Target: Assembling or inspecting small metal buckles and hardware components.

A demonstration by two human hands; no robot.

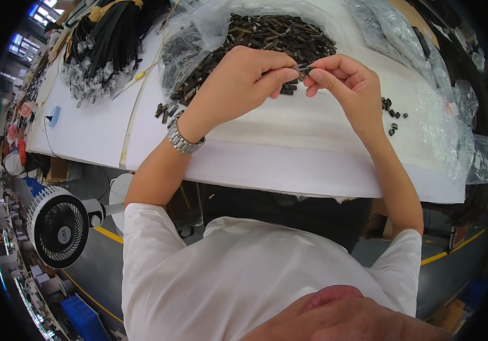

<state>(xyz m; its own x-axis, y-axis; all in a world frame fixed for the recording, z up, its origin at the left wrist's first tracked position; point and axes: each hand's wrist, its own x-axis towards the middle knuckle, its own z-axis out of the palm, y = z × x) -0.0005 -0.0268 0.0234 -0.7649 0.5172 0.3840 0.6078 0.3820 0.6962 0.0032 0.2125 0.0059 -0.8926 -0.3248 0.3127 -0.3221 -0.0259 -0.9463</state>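
Over the white table, my left hand [249,81] and my right hand [347,85] meet, fingertips pinched. Between them is a small dark piece [304,69], too small to name, with both thumbs and forefingers at its ends. Behind my hands lies a heap of small dark rectangular pieces [281,33], partly hidden by my left hand. Clear plastic bag film [201,28] surrounds the heap. Several short dark pieces [392,113] are scattered on the table to the right of my right wrist. A metal watch [182,136] is on my left wrist.
A bundle of black straps or cables [113,37] with clear plastic ends lies at the far left, near a yellow-tipped cord [140,75]. Bubble wrap [443,131] covers the table's right side. A white fan [59,227] stands left of me, below the table edge.
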